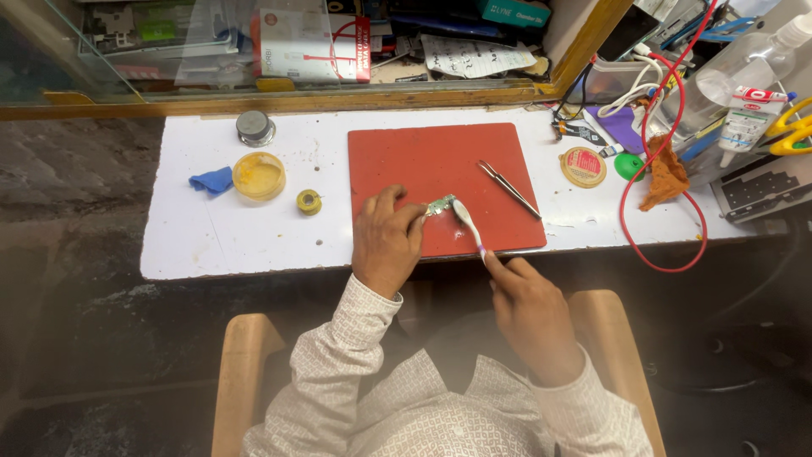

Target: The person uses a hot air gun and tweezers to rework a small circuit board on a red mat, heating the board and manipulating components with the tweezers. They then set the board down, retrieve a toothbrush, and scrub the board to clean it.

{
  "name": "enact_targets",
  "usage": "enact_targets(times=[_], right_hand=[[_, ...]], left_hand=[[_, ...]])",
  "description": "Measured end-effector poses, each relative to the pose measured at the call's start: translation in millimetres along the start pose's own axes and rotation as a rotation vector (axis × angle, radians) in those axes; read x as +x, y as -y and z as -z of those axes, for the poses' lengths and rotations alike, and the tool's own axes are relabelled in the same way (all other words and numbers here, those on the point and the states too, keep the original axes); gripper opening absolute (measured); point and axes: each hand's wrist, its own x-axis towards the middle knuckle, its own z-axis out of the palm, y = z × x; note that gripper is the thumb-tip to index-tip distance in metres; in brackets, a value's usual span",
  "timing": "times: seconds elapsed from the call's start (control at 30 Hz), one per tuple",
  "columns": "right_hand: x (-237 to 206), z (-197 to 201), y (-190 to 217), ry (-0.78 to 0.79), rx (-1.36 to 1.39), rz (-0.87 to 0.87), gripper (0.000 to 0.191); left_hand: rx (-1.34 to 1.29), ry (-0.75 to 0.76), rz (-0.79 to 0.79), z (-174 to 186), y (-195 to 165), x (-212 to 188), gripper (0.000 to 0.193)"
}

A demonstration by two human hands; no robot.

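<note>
1. A small green circuit board (pixel 439 206) is being pinned against the red work mat (pixel 423 161) by the left hand (pixel 386 241), whose fingertips are being pressed closed on the board's left end.
2. A white toothbrush (pixel 468 224) is being gripped by the right hand (pixel 531 309), fingers curled shut around the lower end of its handle; the brush head is being laid against the board's right edge.
3. The board is being kept near the mat's front edge, towards the middle.
4. A pair of metal tweezers (pixel 509 189) is being left lying slantwise on the right part of the mat, apart from both hands.
5. On the white tabletop (pixel 211 245) to the left of the mat, a yellow flux tub (pixel 259 176), a small solder spool (pixel 309 201), a blue cloth (pixel 211 180) and a round metal tin (pixel 255 128) are being kept.
6. To the right of the mat, a round flat tin (pixel 583 167), an orange rag (pixel 666 175) and a looping red cable (pixel 668 211) are being kept.
</note>
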Motion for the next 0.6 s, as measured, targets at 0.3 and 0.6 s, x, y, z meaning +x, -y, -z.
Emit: enact_targets(times=[0.3, 0.6], right_hand=[[-2.6, 4.6, -39.2, -0.076, 0.803, -0.441, 0.038], [11.5, -12.7, -19.2, -0.118, 0.731, -0.313, 0.034]], left_hand=[[0.005, 0.104, 0.079, 1.8, -1.4, 11.5, 0.012], [-0.067, 0.100, 0.115, 4.0, -4.8, 12.8, 0.010]])
